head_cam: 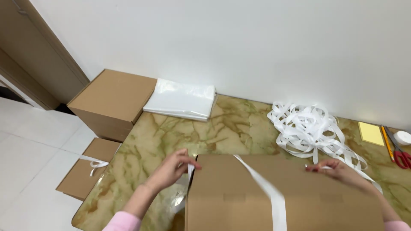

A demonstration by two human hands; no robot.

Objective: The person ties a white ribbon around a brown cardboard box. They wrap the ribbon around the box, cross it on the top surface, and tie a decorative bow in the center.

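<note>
Ribbon [262, 185] wrapping is in hand: on the near surface [239, 124], the left hand [171, 167] pinches it at the box [295, 192] corner, the right hand [338, 170] pinches its far-right end; next comes pulling it taut, I judge.

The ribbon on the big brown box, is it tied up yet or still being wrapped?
Still being wrapped. Done: one white ribbon band lies slanted across the cardboard box top, and a smaller box on the floor already wears a tied bow. In hand: the left hand and right hand each pinch ribbon at the box's far corners. Left: no knot or bow shows here, and the ribbon pile lies loose.
</note>
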